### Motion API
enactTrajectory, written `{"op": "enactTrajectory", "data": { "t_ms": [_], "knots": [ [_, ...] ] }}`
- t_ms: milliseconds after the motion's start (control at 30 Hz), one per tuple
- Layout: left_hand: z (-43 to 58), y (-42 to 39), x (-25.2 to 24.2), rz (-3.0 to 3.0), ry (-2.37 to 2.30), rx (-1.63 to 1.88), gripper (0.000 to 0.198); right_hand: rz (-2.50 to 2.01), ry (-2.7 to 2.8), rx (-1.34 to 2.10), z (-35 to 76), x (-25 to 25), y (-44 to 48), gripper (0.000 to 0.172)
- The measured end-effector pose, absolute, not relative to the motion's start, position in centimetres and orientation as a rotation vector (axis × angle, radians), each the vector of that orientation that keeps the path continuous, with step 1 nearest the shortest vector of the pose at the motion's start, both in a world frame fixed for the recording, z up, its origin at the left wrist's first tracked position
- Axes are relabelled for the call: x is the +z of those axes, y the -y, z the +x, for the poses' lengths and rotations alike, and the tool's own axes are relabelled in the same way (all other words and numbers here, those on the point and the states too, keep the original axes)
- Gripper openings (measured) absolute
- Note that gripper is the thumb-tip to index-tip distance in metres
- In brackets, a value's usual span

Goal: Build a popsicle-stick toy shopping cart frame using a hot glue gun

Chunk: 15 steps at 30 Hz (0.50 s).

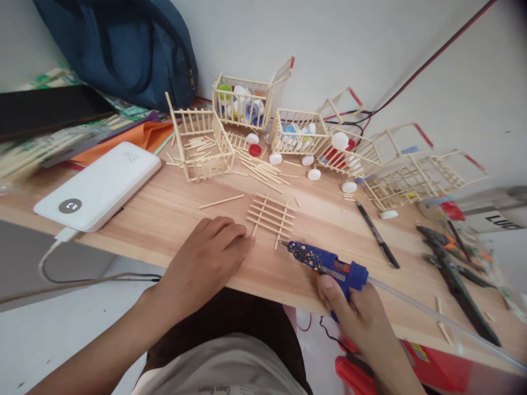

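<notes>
A small grid of thin wooden sticks [272, 215] lies flat on the wooden table. My left hand [214, 247] rests at its lower left, fingers curled together, with the fingertips at the near end of one long stick; the fingertips are partly hidden. My right hand [354, 307] is closed around the handle of a blue hot glue gun [325, 260]. Its nozzle points left, at the near end of the grid's right-hand long stick. A long clear glue stick [428, 310] trails out of the gun's back. One loose stick [221, 201] lies left of the grid.
Behind the grid stand an unfinished stick basket [208, 170] and several miniature carts [242, 104], some with bottle-cap wheels. Loose sticks [261, 169] are scattered there. A white power bank [99, 186] sits left; a pen [376, 233] and black-handled pliers [457, 291] lie right. A blue bag [132, 49] is behind.
</notes>
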<state>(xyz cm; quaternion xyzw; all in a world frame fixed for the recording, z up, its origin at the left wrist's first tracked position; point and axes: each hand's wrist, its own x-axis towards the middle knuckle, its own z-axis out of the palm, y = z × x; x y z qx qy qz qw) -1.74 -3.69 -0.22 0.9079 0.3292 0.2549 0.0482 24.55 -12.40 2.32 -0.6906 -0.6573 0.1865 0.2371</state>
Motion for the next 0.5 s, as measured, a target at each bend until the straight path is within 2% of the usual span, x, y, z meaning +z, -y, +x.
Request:
{"op": "enactTrajectory", "data": {
  "t_ms": [300,500],
  "knots": [
    [-1.71,3.66,-0.19,2.766,-1.007,0.776,0.02,-1.854,1.777,0.541,24.47,2.51,12.3,0.05],
    [-1.73,3.72,-0.15,2.765,-1.004,0.777,0.02,-1.763,1.668,0.655,25.1,2.02,12.67,0.044]
  ]
}}
